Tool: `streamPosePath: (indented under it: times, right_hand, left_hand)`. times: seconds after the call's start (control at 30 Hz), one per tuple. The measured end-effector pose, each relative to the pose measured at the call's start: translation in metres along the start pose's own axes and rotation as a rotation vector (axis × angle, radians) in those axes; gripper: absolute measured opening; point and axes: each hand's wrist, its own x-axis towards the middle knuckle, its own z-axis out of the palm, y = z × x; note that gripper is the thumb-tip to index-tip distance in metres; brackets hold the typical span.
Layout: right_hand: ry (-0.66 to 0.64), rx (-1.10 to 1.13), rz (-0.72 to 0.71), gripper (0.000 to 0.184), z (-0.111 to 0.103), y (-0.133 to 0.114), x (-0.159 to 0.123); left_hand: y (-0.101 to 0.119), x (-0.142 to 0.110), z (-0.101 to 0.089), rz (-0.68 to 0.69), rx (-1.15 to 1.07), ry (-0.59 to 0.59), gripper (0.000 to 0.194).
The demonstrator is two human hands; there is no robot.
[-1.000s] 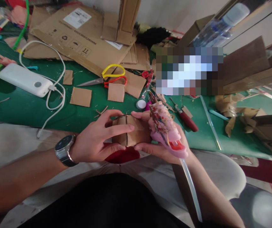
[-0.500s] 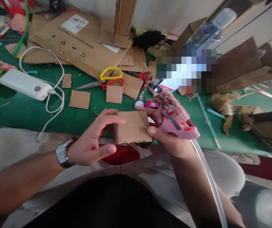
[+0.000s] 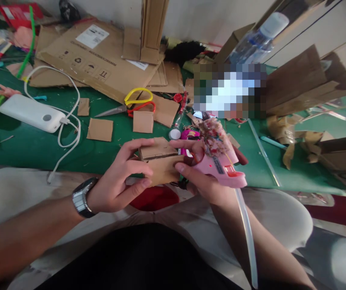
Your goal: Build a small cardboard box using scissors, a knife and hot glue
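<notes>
A small cardboard box (image 3: 164, 169) is held between my two hands above the table's front edge, tilted so that a top face and a front face show with a dark seam between them. My left hand (image 3: 121, 177) grips its left side, fingers at the upper edge and thumb at the front. With thumb and forefinger my right hand (image 3: 201, 177) pinches the box's right side. That same hand also carries a pink hot glue gun (image 3: 221, 165), its nozzle end matted with stringy dried glue. From the gun's rear trails a long clear glue stick (image 3: 247, 237).
On the green table (image 3: 100, 155) lie scissors (image 3: 126, 105) with yellow and orange handles, cardboard squares (image 3: 100, 129), a white power bank (image 3: 30, 113) with its cable, and a flattened carton (image 3: 97, 60). A plastic bottle (image 3: 256, 40) and cardboard pieces (image 3: 309, 76) stand at right.
The box has turned, so its seam and a second face now show. My left fingers and thumb have closed onto its left side. The glue gun has shifted slightly left and down.
</notes>
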Motion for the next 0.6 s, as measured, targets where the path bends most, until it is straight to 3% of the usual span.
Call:
streamPosePath:
  times: [0.2,0.43,0.6]
  right_hand:
    - [0.008,-0.002,-0.001,0.038,0.0008,0.0011,0.0003]
    - [-0.003,0.004,-0.075,0.038,-0.0021,0.0070,-0.0011]
    - [-0.023,0.037,-0.046,0.044,-0.0030,0.0071,-0.0023]
  left_hand:
    - [-0.0031,-0.0024,0.0025,0.025,0.026,0.090,0.070]
    - [0.0014,-0.0023,0.0012,-0.087,0.273,0.129,0.073]
    - [0.0003,-0.0006,0.0009,-0.100,0.233,0.122,0.083]
